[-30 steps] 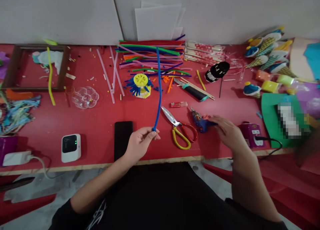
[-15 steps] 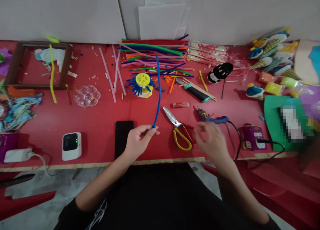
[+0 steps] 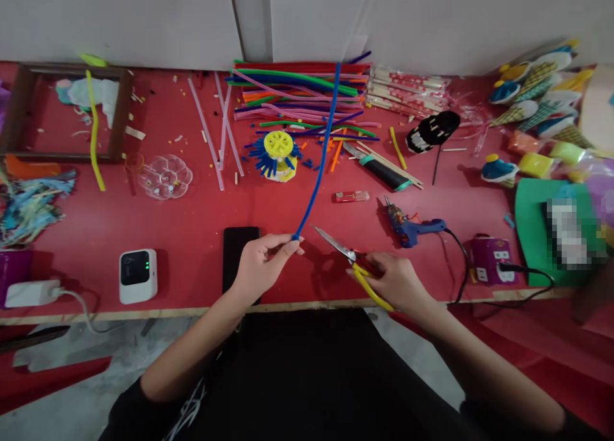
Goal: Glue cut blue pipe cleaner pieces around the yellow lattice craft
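Observation:
My left hand (image 3: 261, 265) pinches the near end of a long blue pipe cleaner (image 3: 319, 156), which rises away from me and leans to the right. My right hand (image 3: 396, 281) is closed around the yellow and red handles of a pair of scissors (image 3: 350, 262), whose blades point left toward the pipe cleaner's held end. A blue glue gun (image 3: 412, 224) lies just beyond my right hand with its black cord trailing right. A yellow spool studded with short blue pieces (image 3: 279, 153) stands farther back.
A red table (image 3: 192, 210) holds a black phone (image 3: 238, 252), a white device with a green light (image 3: 137, 274), a pile of coloured pipe cleaners (image 3: 292, 95), a red lighter (image 3: 352, 196), a utility knife (image 3: 378, 169), a purple power strip (image 3: 489, 262), a wooden frame (image 3: 119, 114) and a clear dish (image 3: 164, 177).
My right hand left the glue gun, moved left and took the scissors up by the handles. The blue pipe cleaner now leans to the right.

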Motion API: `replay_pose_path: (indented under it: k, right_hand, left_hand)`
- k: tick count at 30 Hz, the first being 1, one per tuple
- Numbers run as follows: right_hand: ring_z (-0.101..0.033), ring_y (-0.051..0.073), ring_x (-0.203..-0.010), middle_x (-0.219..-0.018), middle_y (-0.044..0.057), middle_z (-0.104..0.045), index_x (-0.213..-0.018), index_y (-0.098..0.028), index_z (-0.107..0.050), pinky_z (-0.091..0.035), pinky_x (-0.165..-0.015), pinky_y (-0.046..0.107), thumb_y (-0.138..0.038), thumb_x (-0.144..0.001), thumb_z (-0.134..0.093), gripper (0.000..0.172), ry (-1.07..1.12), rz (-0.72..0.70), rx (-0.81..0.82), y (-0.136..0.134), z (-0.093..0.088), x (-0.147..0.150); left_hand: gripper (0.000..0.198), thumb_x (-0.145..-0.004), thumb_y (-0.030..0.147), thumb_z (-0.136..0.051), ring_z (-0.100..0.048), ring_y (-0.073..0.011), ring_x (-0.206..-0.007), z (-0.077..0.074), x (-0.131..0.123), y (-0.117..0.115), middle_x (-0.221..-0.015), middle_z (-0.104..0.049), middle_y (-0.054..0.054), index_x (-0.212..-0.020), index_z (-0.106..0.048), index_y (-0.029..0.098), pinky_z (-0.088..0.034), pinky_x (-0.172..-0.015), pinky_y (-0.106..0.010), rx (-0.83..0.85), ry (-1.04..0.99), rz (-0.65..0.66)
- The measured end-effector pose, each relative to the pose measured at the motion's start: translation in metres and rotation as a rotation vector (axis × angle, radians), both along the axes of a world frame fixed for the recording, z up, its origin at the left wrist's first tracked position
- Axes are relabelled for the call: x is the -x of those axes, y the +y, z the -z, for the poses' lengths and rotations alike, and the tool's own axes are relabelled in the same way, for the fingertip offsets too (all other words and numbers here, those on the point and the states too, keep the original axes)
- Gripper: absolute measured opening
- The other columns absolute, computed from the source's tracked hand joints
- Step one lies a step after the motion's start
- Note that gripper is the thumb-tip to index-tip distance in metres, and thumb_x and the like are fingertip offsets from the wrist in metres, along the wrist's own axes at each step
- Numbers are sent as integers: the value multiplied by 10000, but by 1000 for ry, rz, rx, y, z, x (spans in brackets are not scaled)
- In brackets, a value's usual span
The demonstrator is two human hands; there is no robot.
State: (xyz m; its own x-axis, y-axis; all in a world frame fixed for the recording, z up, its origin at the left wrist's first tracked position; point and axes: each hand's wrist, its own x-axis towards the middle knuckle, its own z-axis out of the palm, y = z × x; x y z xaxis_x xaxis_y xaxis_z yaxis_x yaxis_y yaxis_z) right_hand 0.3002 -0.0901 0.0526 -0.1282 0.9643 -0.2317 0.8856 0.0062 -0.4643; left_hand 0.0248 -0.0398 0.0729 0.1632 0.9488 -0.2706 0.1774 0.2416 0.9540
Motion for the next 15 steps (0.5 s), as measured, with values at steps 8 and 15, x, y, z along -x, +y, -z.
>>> replay_pose_path:
  k: [8,15]
  right_hand:
    - [-363,100,-557,-629,-38,-389,-674,-211,-416,-296,-505,247,-665,-931,-450,523,449,-156,555,-5,-39,2]
    - [-333,95,-564,-647,-46,-386,-710,-205,-439,-279,-506,243,-687,-918,-469,526,490,-250,568,-3,-37,-1]
  left_hand:
    - [130,-833,299,-702,-759,-189,-753,6,-2,0,-788,-816,-37,-857,-790,206,-596,-773,-317,203,-53,195]
    - [139,-821,308,-705,-762,-196,-750,9,-3,-4,-796,-818,-43,-871,-783,203,-598,-771,-333,281,-84,180]
